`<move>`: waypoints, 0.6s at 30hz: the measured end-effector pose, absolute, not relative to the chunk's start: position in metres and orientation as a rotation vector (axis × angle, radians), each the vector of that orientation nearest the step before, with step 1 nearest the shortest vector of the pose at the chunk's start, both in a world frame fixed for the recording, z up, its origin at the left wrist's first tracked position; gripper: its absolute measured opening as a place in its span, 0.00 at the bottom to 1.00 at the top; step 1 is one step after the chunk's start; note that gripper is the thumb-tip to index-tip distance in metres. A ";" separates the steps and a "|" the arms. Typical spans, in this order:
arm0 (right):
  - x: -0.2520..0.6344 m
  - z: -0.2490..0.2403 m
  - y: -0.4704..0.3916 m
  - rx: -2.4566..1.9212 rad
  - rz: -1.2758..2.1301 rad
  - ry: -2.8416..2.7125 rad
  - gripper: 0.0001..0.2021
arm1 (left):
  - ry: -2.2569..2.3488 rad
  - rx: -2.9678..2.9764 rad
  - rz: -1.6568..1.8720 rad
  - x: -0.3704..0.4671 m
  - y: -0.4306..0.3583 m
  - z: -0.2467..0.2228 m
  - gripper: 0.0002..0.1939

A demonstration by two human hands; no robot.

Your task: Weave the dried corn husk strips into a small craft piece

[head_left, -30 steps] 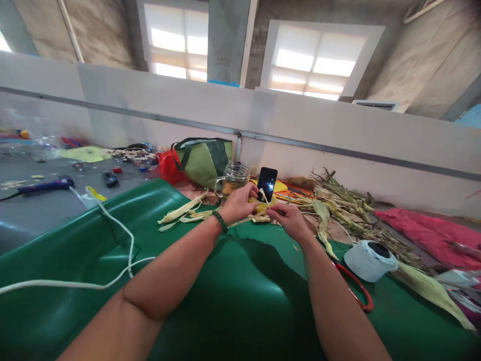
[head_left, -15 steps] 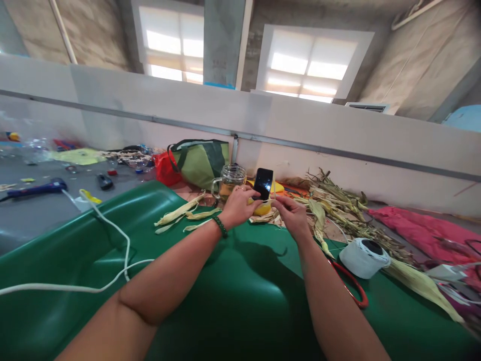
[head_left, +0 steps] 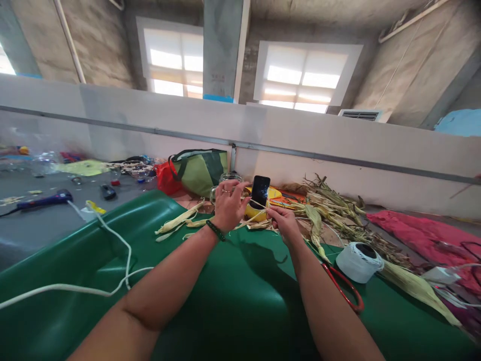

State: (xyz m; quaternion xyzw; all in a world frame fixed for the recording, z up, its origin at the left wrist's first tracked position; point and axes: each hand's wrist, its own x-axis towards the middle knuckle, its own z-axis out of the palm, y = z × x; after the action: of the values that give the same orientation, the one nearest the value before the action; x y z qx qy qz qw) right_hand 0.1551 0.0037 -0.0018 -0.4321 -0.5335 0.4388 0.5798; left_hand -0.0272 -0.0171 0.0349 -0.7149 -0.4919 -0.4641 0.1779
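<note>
A thin pale strip, seemingly corn husk (head_left: 258,203), runs between my two hands above the green mat (head_left: 240,301). My left hand (head_left: 229,206), with a dark beaded bracelet at the wrist, has its thumb and index finger at the strip's left end; its other fingers are raised. My right hand (head_left: 286,224) pinches the strip's right end between thumb and finger. Just behind them a black phone (head_left: 260,189) stands upright at a yellow object (head_left: 255,214). The glass mug (head_left: 230,177) is partly hidden behind my left hand. Loose corn husks (head_left: 180,219) lie to the left.
A white spool of string (head_left: 358,263) and red-handled scissors (head_left: 343,287) lie on the right, beside dried stalks (head_left: 338,205) and pink cloth (head_left: 424,230). A white cable (head_left: 75,288) crosses the mat's left. Behind stand a green bag (head_left: 205,170) and a low wall (head_left: 300,130).
My left hand has shifted slightly left and its fingers have lifted. My right hand has moved slightly lower and left, and the strip now slants between them. The camera view has tilted up a little.
</note>
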 end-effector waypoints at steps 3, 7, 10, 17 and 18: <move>0.154 -0.004 0.007 -0.949 1.099 -1.131 0.18 | -1.388 -2.360 -1.085 -0.021 -0.012 0.028 0.17; 0.150 -0.007 0.008 -0.916 1.103 -1.193 0.18 | -1.510 -2.590 -0.923 -0.010 -0.006 0.016 0.23; 0.147 -0.010 0.006 -0.923 1.042 -1.401 0.17 | -1.508 -2.664 -1.061 -0.006 -0.005 0.014 0.19; 0.146 -0.009 -0.003 -0.978 0.628 -1.704 0.10 | -1.690 -2.604 -1.140 -0.013 -0.009 0.016 0.20; 0.147 -0.008 -0.004 -0.992 0.572 -1.736 0.11 | -1.687 -2.621 -1.173 -0.013 -0.008 0.015 0.20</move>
State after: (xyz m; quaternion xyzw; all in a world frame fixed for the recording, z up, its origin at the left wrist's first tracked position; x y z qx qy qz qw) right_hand 0.1465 -0.0038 -0.0081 -0.4114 -0.7197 0.2374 0.5064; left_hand -0.0129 -0.0081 0.0154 -0.7835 -0.5043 -0.3506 -0.0942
